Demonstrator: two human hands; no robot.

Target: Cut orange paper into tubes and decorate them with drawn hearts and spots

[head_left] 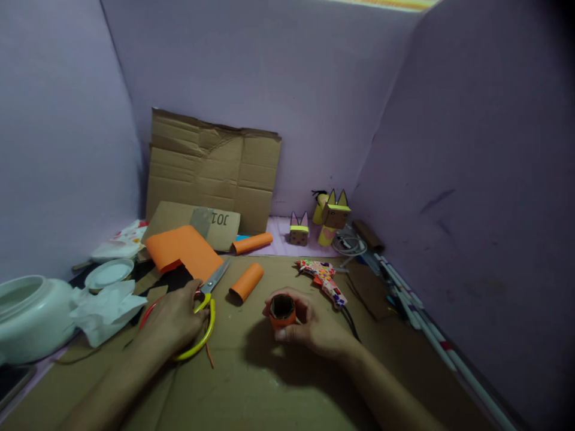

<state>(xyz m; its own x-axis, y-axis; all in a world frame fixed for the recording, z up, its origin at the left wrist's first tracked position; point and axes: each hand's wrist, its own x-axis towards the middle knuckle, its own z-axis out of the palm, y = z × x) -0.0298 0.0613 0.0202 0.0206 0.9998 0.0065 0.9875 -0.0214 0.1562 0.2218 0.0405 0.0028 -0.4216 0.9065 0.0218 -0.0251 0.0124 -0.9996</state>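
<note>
My right hand [309, 323] is wrapped round a short orange tube [282, 318], its dark open end facing up. On the left, my left hand [182, 314] lies at the scissors [207, 287], fingers closed by the yellow handles; the blades point up and away. Whether it grips them or something under the palm is hard to make out. An orange roll [247, 282] rests between the hands, a little farther off. Behind the scissors lies a folded orange sheet [188, 250]. A patterned glue gun [323, 280] lies beyond my right hand.
Cardboard [215, 173] leans on the back wall, with another orange roll [252, 243] before it. Cat-eared figures [336, 215] stand at the back right. A white pot [33, 317] and crumpled tissue [108, 308] are left. Long white sticks [431, 335] run along the right wall.
</note>
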